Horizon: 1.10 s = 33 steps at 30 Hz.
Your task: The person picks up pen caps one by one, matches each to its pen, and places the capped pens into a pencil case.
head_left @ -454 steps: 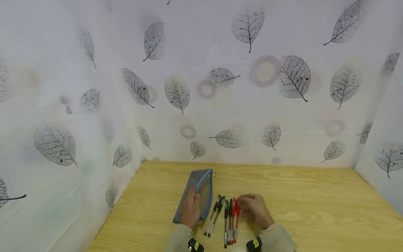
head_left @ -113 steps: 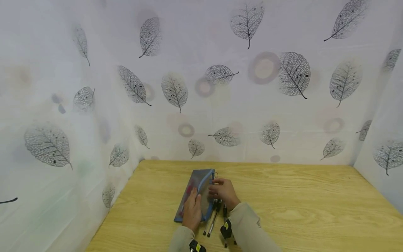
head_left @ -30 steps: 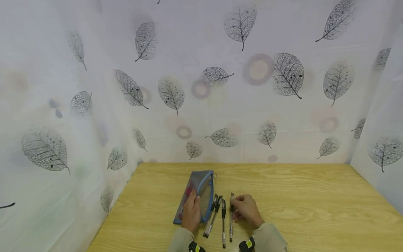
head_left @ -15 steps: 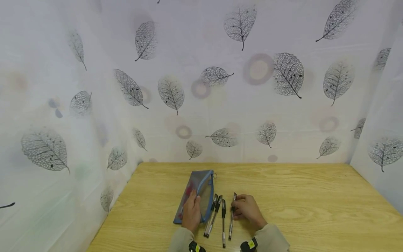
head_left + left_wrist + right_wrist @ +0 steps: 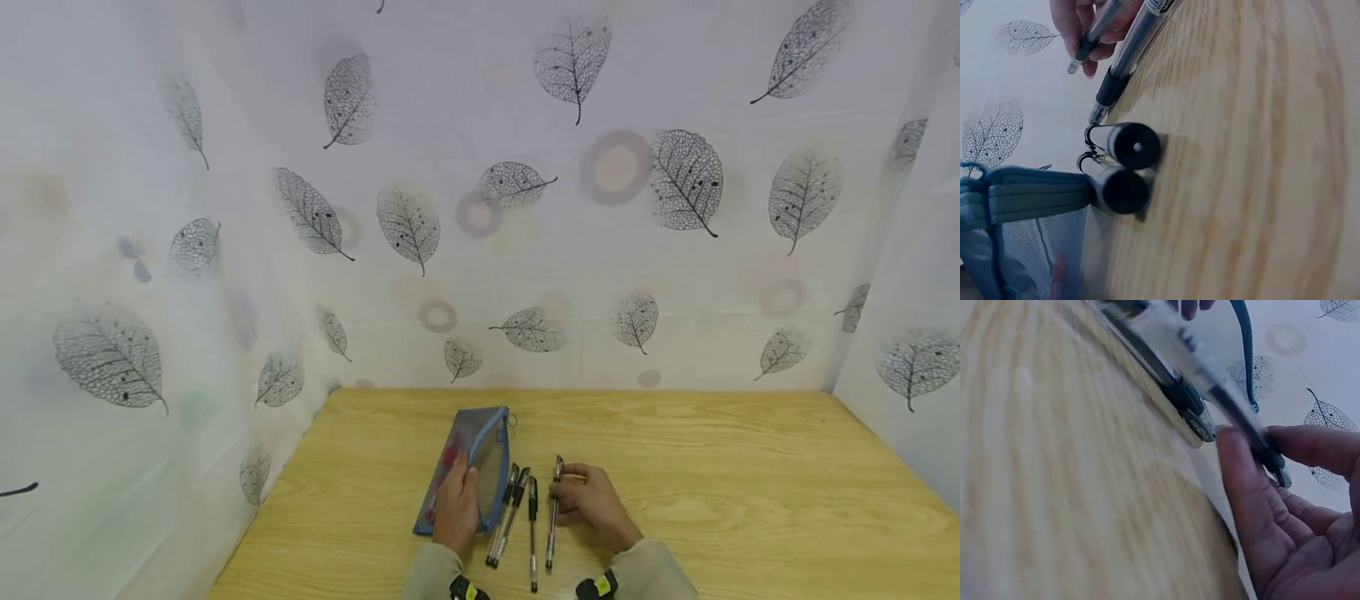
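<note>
My left hand (image 5: 455,504) holds a blue-edged mesh pencil case (image 5: 467,425) by its side, fingers over the near face and thumb by the opening. The zip side gapes to the right. Red pens (image 5: 449,455) show through the mesh. My right hand (image 5: 596,504) pinches a black gel pen (image 5: 552,533) near its capped end between thumb and fingers; the pen is tilted in the right wrist view. Left of it lies a single black pen (image 5: 533,529). Two more black pens (image 5: 513,512) lie side by side against the case, their dark cap ends (image 5: 1136,145) close in the left wrist view.
The wood-grain table (image 5: 712,467) extends to the right and behind the case. A pale leaf-printed sheet (image 5: 585,250) hangs along the back and both sides. A small ring (image 5: 512,420) hangs at the case's far corner.
The red pens that lay on the table 15 seconds ago are now inside the case. Over the last second, my right hand has taken a black pen and tilted it slightly. The left hand stays put.
</note>
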Tool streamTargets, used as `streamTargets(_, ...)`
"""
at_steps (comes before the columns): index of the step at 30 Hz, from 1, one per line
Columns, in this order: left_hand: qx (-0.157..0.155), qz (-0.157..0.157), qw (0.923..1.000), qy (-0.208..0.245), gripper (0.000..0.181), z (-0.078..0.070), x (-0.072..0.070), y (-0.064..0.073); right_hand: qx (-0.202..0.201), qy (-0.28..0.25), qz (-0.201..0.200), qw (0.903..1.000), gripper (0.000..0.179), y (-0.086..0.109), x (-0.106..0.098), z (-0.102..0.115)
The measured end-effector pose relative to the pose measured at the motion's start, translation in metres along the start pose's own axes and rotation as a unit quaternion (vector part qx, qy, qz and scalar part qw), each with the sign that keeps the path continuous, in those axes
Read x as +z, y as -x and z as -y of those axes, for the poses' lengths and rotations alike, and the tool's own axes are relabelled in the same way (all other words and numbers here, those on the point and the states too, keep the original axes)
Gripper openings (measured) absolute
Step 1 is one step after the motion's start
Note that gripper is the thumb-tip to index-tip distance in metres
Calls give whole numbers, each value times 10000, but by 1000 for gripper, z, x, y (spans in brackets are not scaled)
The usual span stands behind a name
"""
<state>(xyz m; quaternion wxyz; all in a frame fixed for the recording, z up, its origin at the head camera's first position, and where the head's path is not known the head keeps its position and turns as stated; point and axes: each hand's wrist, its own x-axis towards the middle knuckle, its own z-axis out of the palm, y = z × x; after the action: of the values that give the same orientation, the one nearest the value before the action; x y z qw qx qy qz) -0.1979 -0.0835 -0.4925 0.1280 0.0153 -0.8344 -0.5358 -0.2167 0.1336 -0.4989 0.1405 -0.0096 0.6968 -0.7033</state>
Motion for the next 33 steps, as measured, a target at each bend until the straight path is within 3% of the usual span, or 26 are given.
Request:
streamTargets(9, 42, -24, 10000, 34, 43, 3, -2, 0, -275, -180, -180, 9993, 50, -10, 10, 7)
streamTargets(16, 11, -71, 10000, 41, 42, 3, -2, 0, -443, -323, -21, 9985, 49, -23, 30, 19)
streamTargets(25, -48, -126, 9999, -11, 41, 1, -2, 0, -587, -468, -255, 9969, 47, -45, 60, 28)
streamTargets(33, -48, 0, 10000, 27, 43, 1, -3, 0, -571, -377, -298, 9972, 43, -53, 80, 25)
